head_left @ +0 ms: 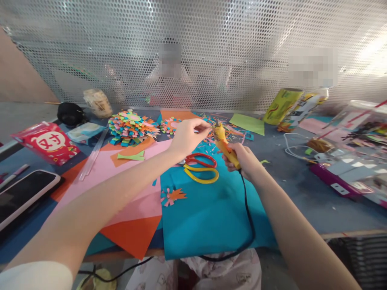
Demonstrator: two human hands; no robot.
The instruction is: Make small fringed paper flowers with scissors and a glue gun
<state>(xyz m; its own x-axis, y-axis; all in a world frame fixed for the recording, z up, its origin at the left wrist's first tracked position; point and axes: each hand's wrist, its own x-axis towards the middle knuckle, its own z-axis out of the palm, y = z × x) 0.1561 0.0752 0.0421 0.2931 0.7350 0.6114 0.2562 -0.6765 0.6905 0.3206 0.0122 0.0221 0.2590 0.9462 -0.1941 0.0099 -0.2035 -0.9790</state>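
Right hand (244, 159): clenched round glue gun (224, 146).
Left hand (187, 136): my fingers pinched beside nozzle (217, 125) (contents unclear).
Risk: 1 slip, hot tip burns me.

Bright daylight through the perforated screen (211, 48), with blown-out glare at 2 o'clock. Soft faint shadows on the teal paper (211, 217). Fisheye bending at the edges. Behind the mesh is hazy. The glue gun (225, 147) at centre is sharp.

Glue gun (220, 137) grip hidden inside right hand (246, 161), item pinched by left hand (187, 137) at the nozzle too small to tell, perhaps a paper scrap, scissors (199, 168) blades covered by left wrist, phone (24, 197) cut by left edge, figures behind mesh screen (242, 40) blurred
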